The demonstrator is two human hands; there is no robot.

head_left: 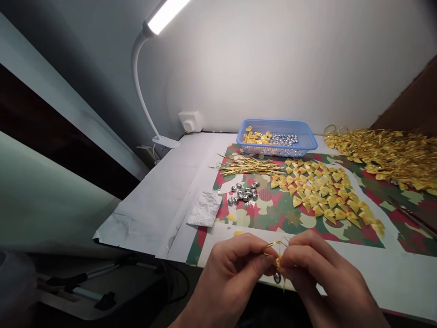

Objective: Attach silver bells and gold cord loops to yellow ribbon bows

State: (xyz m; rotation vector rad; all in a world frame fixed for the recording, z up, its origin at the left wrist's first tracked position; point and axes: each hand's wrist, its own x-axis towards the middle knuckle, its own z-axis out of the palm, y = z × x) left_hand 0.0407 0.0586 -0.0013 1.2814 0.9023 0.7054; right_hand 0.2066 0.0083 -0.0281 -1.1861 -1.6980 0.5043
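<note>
At the table's front edge, my left hand [235,269] pinches a loop of shiny gold cord [273,244] between thumb and forefinger. Close against it, my right hand [321,269] has its fingertips pressed together on a small yellow ribbon bow [278,261], mostly hidden by the fingers. A shiny silver bead [277,277] hangs just below, between the two hands. Beyond them lie several loose silver beads [245,195], a bundle of straight gold cords [251,165] and rows of yellow ribbon bows [321,189].
A blue basket [309,142] at the back holds more bows and silver beads. Gold looped pieces [392,152] are heaped at the right, near tweezers [409,214]. A crumpled white paper [205,208] lies left of the beads. A lamp [136,73] stands at the back left.
</note>
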